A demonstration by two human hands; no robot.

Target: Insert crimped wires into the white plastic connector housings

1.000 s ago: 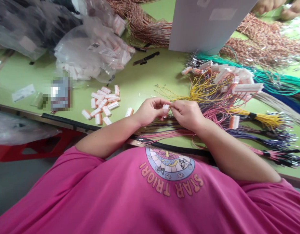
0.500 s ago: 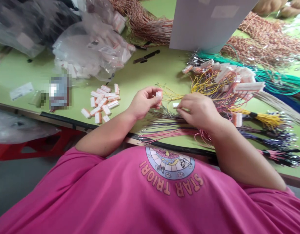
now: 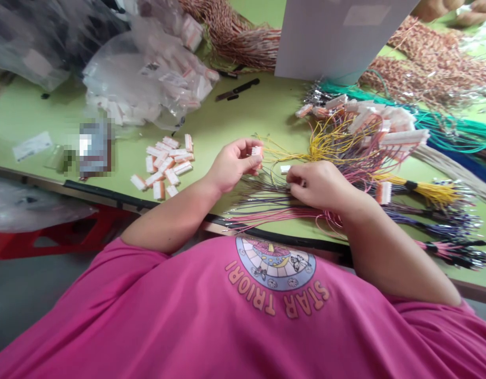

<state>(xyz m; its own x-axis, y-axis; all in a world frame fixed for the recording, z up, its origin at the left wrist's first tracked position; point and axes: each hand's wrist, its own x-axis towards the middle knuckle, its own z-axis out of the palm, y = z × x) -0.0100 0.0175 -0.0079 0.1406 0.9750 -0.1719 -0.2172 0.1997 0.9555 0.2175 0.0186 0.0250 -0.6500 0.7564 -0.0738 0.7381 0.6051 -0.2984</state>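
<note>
My left hand (image 3: pixel 235 164) is closed in a pinch round a small white and orange connector housing (image 3: pixel 257 151). Thin yellow wires (image 3: pixel 284 155) lie between the two hands. Over the dark wires (image 3: pixel 266 187), my right hand (image 3: pixel 316 184) is closed with curled fingers; what its fingertips grip, if anything, is hidden. A small white piece (image 3: pixel 285 169) lies just beyond those fingertips. Pink wires (image 3: pixel 282 213) run along the near table edge. Right of my right hand, a loose housing (image 3: pixel 384 192) rests on the wires.
Loose connector housings (image 3: pixel 164 163) are piled left of my left hand. Behind them sits a plastic bag of housings (image 3: pixel 148 84). A knife (image 3: pixel 238 90) lies farther back, near a grey panel (image 3: pixel 329 42). Wired housings (image 3: pixel 380 121) and green wires (image 3: pixel 444 126) fill the right side.
My right hand has drawn back slightly towards me, and its fingers have curled in more. My left hand still holds the housing in nearly the same place.
</note>
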